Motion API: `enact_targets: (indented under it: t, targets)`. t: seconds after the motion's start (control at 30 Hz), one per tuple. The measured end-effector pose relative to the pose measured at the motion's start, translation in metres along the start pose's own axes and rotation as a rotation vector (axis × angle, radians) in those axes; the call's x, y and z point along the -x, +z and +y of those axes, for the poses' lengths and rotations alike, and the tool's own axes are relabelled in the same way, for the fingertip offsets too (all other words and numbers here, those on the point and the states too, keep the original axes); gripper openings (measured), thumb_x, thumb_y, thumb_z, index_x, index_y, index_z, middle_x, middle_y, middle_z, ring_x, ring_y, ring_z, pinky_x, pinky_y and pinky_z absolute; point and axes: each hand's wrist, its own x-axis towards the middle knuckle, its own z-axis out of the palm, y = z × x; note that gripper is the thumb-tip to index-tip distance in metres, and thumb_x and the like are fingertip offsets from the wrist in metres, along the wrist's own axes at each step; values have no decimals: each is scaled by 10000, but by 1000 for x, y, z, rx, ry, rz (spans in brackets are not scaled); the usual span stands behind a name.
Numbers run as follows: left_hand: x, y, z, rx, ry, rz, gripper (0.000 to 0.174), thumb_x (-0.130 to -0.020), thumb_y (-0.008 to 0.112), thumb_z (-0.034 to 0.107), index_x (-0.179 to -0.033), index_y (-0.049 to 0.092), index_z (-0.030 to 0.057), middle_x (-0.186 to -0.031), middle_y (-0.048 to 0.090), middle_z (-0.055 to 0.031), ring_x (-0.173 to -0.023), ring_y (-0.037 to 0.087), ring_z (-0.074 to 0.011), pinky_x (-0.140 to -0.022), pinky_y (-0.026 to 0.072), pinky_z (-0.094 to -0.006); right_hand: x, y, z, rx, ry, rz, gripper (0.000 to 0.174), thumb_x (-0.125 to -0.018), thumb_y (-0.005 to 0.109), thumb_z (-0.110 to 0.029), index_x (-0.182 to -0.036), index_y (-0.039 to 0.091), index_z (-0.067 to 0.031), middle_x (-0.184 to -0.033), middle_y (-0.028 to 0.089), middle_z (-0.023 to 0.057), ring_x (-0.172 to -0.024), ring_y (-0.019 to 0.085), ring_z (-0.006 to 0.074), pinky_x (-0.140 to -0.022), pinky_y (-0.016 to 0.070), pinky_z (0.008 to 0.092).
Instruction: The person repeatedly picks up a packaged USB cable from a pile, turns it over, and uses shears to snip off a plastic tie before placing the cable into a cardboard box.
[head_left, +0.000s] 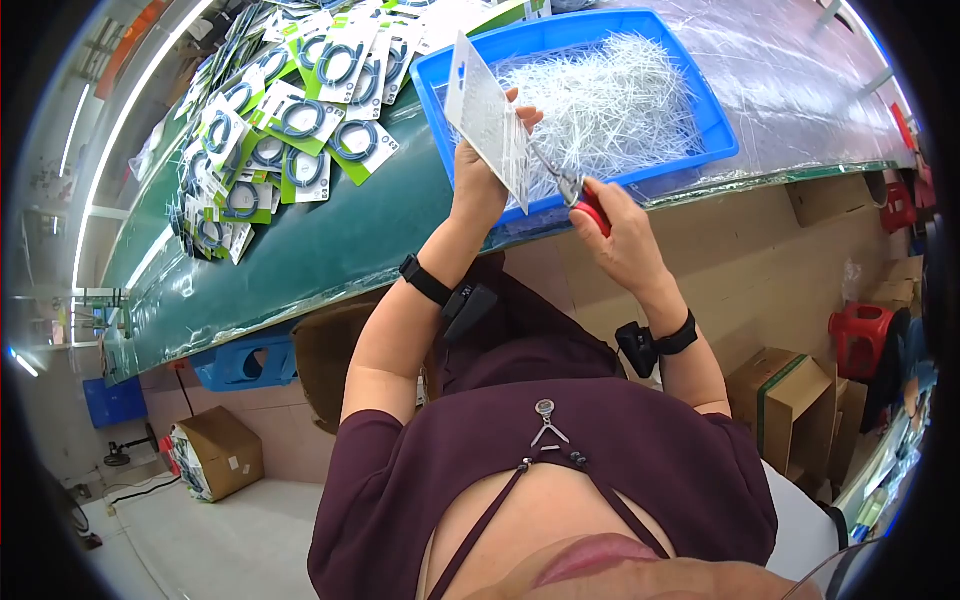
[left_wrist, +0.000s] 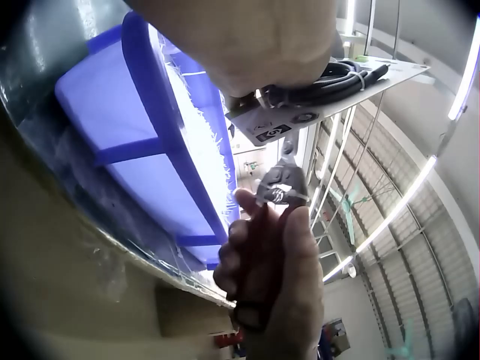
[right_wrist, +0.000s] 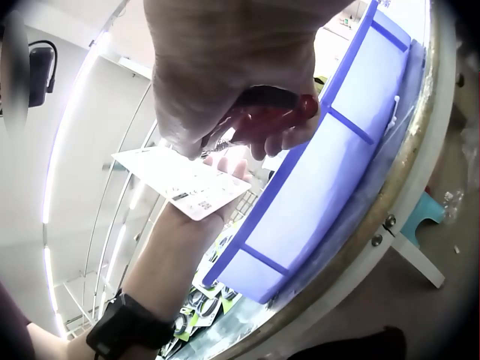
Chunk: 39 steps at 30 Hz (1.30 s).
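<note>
My left hand (head_left: pixel 482 182) holds a white product card (head_left: pixel 480 112) upright by its side, its printed back facing the right hand. A dark coiled cable (left_wrist: pixel 330 88) is fastened to the card's other face in the left wrist view. My right hand (head_left: pixel 628 240) grips red-handled cutting pliers (head_left: pixel 571 188), fingers curled round the handles. The tips of the pliers point at the card's back, close to its edge. Just beyond both hands stands a blue bin (head_left: pixel 722 135) heaped with thin white plastic strips (head_left: pixel 620 90).
Many carded cables (head_left: pixel 300 120) lie piled on the green tabletop (head_left: pixel 330 250) to the left. The table's front edge runs below the bin. Cardboard boxes (head_left: pixel 790 395) and a red stool (head_left: pixel 858 335) stand on the floor at right, a blue stool (head_left: pixel 245 362) under the table.
</note>
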Motion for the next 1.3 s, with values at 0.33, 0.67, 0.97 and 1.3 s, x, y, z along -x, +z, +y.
enact_targets:
  t: [0.33, 0.67, 0.97, 1.3]
  targets:
    - [8, 7, -8, -18, -34, -91, 432, -989, 478, 217, -1356, 428, -4, -1154, 621, -156, -1152, 582, -263, -902, 521, -345, -16, -6, -2, 11, -46, 56, 461, -914, 624, -266, -1235, 501, 41, -1007, 563, 180, -888, 570, 326, -789, 466, 365]
    - [8, 7, -8, -22, -36, -30, 444, -940, 554, 68, -1355, 422, -17, -1142, 625, -147, -1116, 605, -272, -942, 504, -343, -10, 1, 8, 18, -16, 71, 476, -906, 630, -263, -1242, 493, 44, -1016, 563, 176, -896, 572, 313, -812, 469, 352]
    - [4, 2, -4, -33, 17, -2, 395, -932, 550, 34, -1312, 469, -32, -1150, 625, -136, -1109, 611, -276, -964, 488, -337, 9, -1, -2, -117, -89, -81, 528, -911, 622, -326, -1250, 476, 52, -1042, 535, 156, -916, 551, 258, -839, 451, 329]
    - [5, 3, -8, -114, 58, 44, 338, -934, 540, 14, -1269, 512, -31, -1127, 630, -116, -1090, 620, -247, -948, 490, -327, 4, 1, -6, -102, -83, -77, 496, -918, 621, -300, -1230, 488, 63, -1022, 562, 145, -900, 557, 258, -830, 456, 331]
